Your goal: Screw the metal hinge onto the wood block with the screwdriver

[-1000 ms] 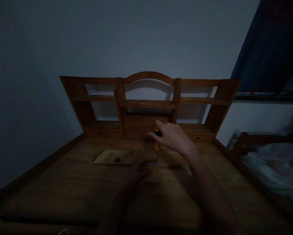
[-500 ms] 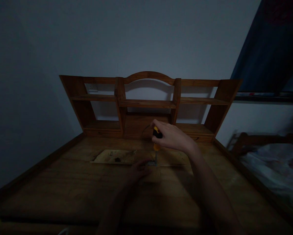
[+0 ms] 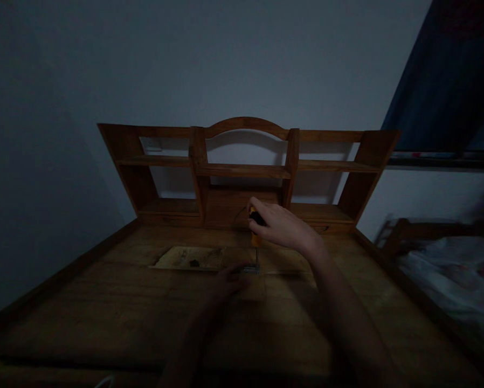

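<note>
My right hand [image 3: 278,223] is closed round the yellow and black handle of a screwdriver [image 3: 257,240]. The screwdriver stands upright, its shaft reaching down to a small metal hinge [image 3: 250,268]. Low on the desk, my left hand [image 3: 227,283] steadies the hinge from its left side, index finger and thumb against it. Under the hinge lies a pale wooden board [image 3: 253,291], partly covered by that hand. Dim light hides the exact seat of the tip and the left fingertips.
Beneath everything is a wooden desktop [image 3: 145,307] with a worn, lighter strip [image 3: 193,258] left of the hands. A wooden shelf unit [image 3: 242,171] rises at the back against the wall. Plastic-covered things [image 3: 456,275] lie at the right, below a dark curtain [image 3: 448,86].
My right hand and the screwdriver handle have shifted slightly left, while the tip stays at the hinge. My left hand stays at the hinge, almost unmoved.
</note>
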The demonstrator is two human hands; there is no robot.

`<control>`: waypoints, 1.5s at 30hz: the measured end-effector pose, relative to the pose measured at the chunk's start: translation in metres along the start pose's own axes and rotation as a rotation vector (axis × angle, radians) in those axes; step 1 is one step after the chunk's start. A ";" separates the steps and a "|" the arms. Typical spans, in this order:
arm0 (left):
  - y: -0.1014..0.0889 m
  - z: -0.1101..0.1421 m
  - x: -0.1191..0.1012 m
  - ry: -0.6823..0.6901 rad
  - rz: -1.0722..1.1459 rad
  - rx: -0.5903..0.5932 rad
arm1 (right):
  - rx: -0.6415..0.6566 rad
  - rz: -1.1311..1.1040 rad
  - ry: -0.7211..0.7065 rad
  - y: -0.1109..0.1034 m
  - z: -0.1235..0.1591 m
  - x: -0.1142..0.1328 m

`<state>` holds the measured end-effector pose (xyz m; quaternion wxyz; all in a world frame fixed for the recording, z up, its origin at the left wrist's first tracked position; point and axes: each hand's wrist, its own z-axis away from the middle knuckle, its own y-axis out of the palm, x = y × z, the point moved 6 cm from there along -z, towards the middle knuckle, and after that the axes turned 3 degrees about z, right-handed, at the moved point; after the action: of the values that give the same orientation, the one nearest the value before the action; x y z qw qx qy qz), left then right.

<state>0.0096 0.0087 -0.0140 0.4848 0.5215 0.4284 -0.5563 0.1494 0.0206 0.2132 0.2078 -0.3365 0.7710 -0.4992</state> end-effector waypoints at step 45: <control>-0.001 -0.004 0.006 0.002 0.032 0.032 | -0.036 -0.028 -0.006 -0.002 -0.001 0.002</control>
<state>0.0092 0.0117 -0.0208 0.4847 0.5366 0.4115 -0.5547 0.1481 0.0193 0.2152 0.1970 -0.3525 0.7743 -0.4873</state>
